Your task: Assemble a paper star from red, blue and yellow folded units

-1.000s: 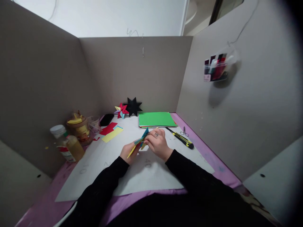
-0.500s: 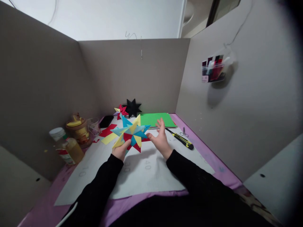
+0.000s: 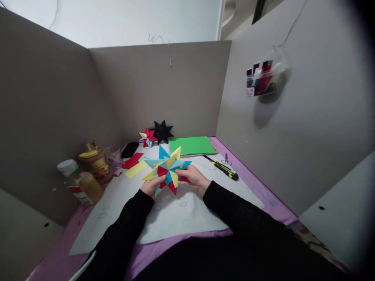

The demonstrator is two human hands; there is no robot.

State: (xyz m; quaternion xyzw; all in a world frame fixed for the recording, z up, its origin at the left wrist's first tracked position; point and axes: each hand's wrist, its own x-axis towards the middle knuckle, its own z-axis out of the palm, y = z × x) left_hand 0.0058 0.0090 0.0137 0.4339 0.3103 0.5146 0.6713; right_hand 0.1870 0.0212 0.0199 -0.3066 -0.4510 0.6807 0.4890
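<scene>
A folded paper star (image 3: 166, 169) in blue, yellow and red is held up over the white sheet (image 3: 175, 210) on the desk. My left hand (image 3: 151, 186) grips its lower left points. On the other side my right hand (image 3: 193, 178) closes on its right points, fingers partly behind the paper. Both sleeves are black.
A small red star (image 3: 148, 137) and a black star (image 3: 162, 131) stand at the back wall. Green paper stack (image 3: 191, 145), a yellow-black utility knife (image 3: 222, 168), small scissors (image 3: 225, 159), red and yellow scraps (image 3: 133, 164), a glue bottle (image 3: 77, 182) and jars (image 3: 96, 162) lie around. Cardboard walls enclose three sides.
The star was turned from edge-on to face-on a second ago. My right hand had let go and opened half a second ago; it has now closed on the star's right side.
</scene>
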